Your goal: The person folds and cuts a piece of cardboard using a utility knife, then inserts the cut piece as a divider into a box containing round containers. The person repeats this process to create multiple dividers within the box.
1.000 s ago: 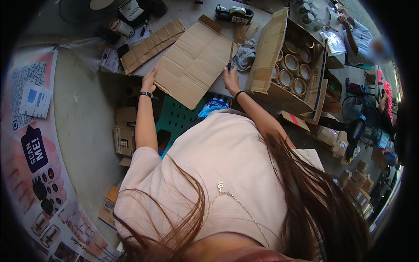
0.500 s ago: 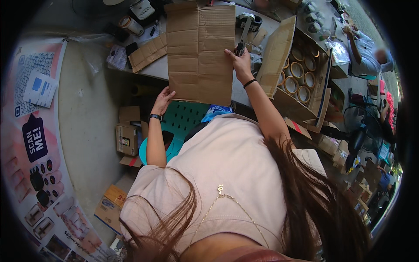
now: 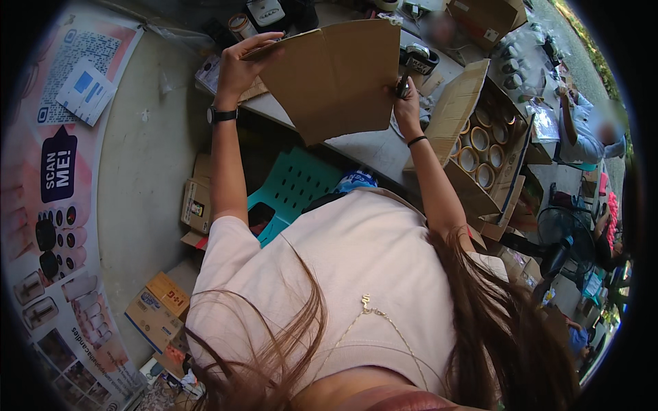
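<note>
My left hand [image 3: 241,65] grips the upper left corner of a cardboard sheet [image 3: 336,82], held up at top centre, hiding part of the table [image 3: 373,147]. My right hand [image 3: 408,108] clasps a dark-handled knife [image 3: 403,85] at the sheet's right edge; whether it also pinches the cardboard, I cannot tell. A black tape dispenser [image 3: 419,59] sits just beyond. Right of centre, an open carton [image 3: 458,96] of tan-rimmed round containers [image 3: 480,139] crowds my right forearm; a teal plastic chair [image 3: 295,181] stands below the sheet.

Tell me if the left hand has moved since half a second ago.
Yes: the left hand has moved up the picture, from below the near edge of the table to above it.
</note>
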{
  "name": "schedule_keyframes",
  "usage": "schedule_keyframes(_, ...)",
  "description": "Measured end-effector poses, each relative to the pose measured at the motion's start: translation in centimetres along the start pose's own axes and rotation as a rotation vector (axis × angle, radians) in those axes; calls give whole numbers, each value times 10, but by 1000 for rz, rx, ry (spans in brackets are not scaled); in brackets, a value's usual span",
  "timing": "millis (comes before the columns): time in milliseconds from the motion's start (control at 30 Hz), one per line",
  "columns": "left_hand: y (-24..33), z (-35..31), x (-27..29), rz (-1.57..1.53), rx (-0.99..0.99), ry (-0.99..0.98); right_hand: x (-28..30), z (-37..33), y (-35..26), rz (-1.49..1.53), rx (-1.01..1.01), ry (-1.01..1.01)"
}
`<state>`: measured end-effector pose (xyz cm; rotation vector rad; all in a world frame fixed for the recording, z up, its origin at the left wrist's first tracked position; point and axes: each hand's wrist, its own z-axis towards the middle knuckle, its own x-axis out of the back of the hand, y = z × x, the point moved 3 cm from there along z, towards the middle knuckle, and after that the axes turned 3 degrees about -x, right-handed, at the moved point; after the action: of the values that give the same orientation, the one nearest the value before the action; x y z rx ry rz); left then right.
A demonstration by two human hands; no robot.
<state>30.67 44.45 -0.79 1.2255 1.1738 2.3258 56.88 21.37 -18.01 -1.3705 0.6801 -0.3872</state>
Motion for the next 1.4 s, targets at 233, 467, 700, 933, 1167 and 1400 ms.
schedule_keyframes(233,72,10,-24,49,149,-518,29,6,31,-228,115,266)
schedule_keyframes(467,66,59,-71,732,-103,-339,19,2,22,-284,98,271)
schedule_keyframes(700,86,60,-93,720,-68,-102,15,-24,-74,-668,363,496)
schedule_keyframes(933,90,53,-117,777,-80,-66,-45,-67,-141,-775,213,37)
schedule_keyframes(1167,100,46,-125,787,-88,-38,-60,-75,-147,-923,118,-66)
schedule_keyframes(1400,117,41,-131,856,-132,-24,-64,-80,-142,-1000,-27,-58)
